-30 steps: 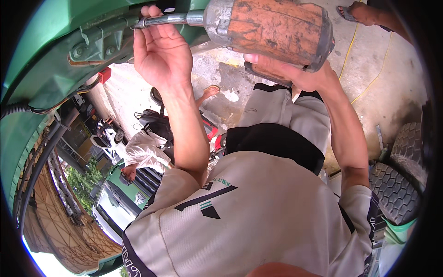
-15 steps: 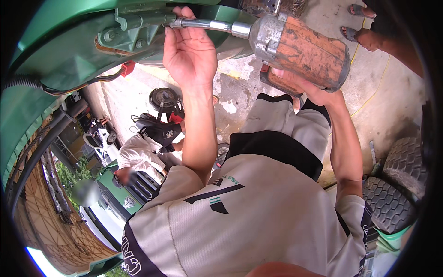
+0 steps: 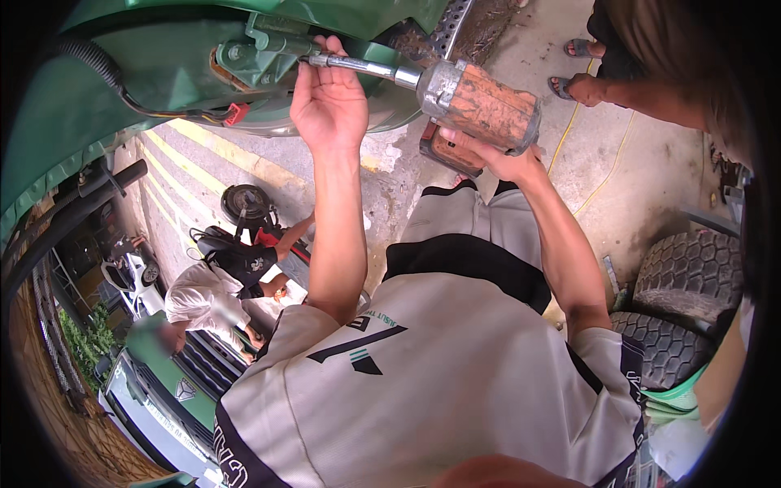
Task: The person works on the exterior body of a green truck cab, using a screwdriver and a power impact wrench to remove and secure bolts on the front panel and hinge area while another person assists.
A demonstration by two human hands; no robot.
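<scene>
My right hand grips the handle of a worn orange and grey impact wrench, with a battery block at its base. A long chrome socket extension runs leftward from its nose. At the extension's far end, my left hand is raised palm toward me, thumb and fingers closed around the tip. That tip meets the end of a green bracket bolted to green vehicle bodywork. What fastener sits there, my fingers hide.
A red connector hangs on wiring under the bodywork. At left, another person bends beside a green vehicle. A person's sandalled feet and arm show at upper right. Stacked tyres stand at right; a yellow cord crosses the floor.
The view has shifted, so the wrench and both hands sit further left in it. My grip on the wrench and the extension looks the same. More of the person at upper right shows.
</scene>
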